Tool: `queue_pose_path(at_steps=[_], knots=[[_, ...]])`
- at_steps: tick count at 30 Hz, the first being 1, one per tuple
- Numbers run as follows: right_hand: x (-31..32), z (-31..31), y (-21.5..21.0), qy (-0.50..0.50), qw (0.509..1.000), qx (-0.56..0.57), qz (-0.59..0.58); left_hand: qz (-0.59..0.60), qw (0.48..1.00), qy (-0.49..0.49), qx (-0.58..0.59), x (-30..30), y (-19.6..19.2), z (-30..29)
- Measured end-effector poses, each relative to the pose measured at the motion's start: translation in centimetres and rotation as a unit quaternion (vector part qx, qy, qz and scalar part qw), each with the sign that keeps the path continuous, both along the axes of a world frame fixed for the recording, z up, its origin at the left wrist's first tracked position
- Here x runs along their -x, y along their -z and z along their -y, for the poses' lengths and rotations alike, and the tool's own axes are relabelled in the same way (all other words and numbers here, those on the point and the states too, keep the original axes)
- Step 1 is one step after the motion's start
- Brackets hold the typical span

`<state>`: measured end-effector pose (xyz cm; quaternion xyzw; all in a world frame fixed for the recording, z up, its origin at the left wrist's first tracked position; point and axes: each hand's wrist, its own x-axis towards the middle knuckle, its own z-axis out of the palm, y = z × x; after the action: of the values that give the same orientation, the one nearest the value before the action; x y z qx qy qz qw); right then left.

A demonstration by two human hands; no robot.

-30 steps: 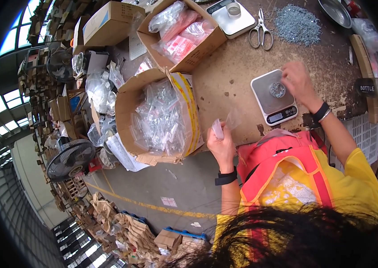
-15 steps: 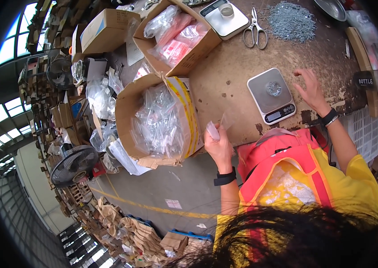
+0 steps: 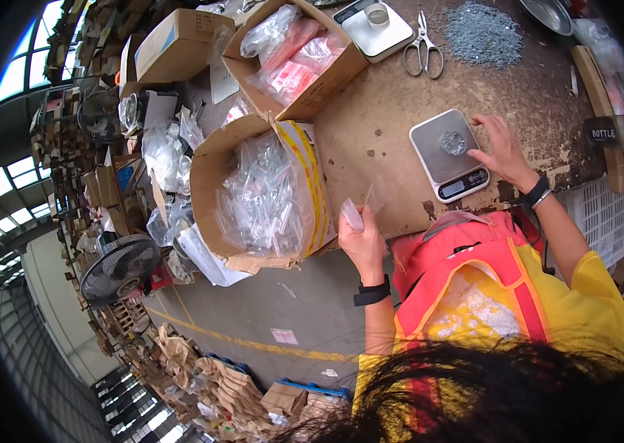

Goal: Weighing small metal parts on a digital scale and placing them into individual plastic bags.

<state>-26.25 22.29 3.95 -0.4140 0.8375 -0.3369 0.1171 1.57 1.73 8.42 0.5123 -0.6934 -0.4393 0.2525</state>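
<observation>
Some clear plastic [image 3: 352, 215] in left hand's clamped grip [image 3: 363, 242], right hand's grip [image 3: 504, 153] apart at the white scale [image 3: 434, 153]

Metal scissors [image 3: 422, 47] lie at the top, a metal bowl [image 3: 549, 15] to their right; a cardboard box [image 3: 188, 46] stands at upper left, a black fan [image 3: 121, 269] below it; crumpled brown paper [image 3: 229, 391] is heaped beyond a yellow floor line [image 3: 326, 356]; at right, a white perforated crate [image 3: 598, 218]

Industrial packing workshop: worn workbench [image 3: 371, 111], digital scale [image 3: 436, 164], open carton [image 3: 313, 188] of plastic bags [image 3: 264, 199]; to the left, electric fan [image 3: 120, 270], stacked cartons [image 3: 95, 182], yellow floor line [image 3: 253, 342], high windows [image 3: 9, 81].
</observation>
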Motion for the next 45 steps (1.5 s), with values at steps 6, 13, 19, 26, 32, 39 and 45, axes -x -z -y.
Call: queue_pose_path(at_steps=[6,13,19,26,32,39,45], knots=[[-0.8,1.9,0.0,-0.032,0.998,-0.01,-0.047,0.0,1.0,-0.003,0.003,-0.7,0.4,0.1],[-1.4,4.1,0.2,-0.051,0.997,-0.01,-0.053,-0.009,1.0,-0.008,-0.011,-1.2,0.8,0.5],[-1.6,4.1,0.3,-0.069,0.995,-0.02,-0.071,0.004,1.0,-0.012,0.004,-1.4,0.8,0.7],[-2.1,4.1,0.1,-0.071,0.996,-0.003,-0.054,0.012,1.0,-0.005,-0.004,-1.6,1.1,1.0],[-2.3,4.6,0.7,-0.069,0.997,0.009,-0.042,0.019,1.0,-0.002,-0.001,-1.3,1.3,1.1],[-2.7,3.9,0.8,-0.056,0.996,0.03,-0.062,0.013,1.0,-0.004,-0.01,-1.2,1.0,1.0],[-0.7,2.3,-0.9,-0.028,0.996,0.051,-0.072,0.023,1.0,-0.004,0.002,-1.3,1.3,1.1]])
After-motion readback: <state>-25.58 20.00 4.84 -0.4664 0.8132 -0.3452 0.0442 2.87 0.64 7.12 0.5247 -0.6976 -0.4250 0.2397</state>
